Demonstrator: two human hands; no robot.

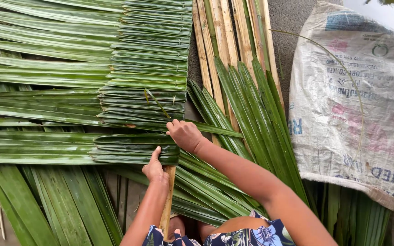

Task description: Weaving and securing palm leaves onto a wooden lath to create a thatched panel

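The thatch panel [115,82] of folded green palm leaves lies across most of my view, its doubled edge running up from my hands toward the top. To the right a white woven sack [352,100] leans over loose palm leaves [251,105] and a bundle of split bamboo slats [224,32], all close enough to draw from without shifting my seat.

The wooden rod [168,200] that the leaves fold over rises from my lap and goes under the lowest fold. I judge the step is seating that newest folded leaf [133,148], so I want it lapped tight against the fold above, edges level, with no gap along the rod.

My left hand [156,168] presses flat on the lower edge of this fold, thumb up, fingers spread rather than gripping, just where the rod goes under. My right hand [185,135] is curled, fingertips pinched down at the upper edge of the same fold; whether they nip a thin pin or only leaf I cannot tell. Best to keep the left pressing firm while the right works.
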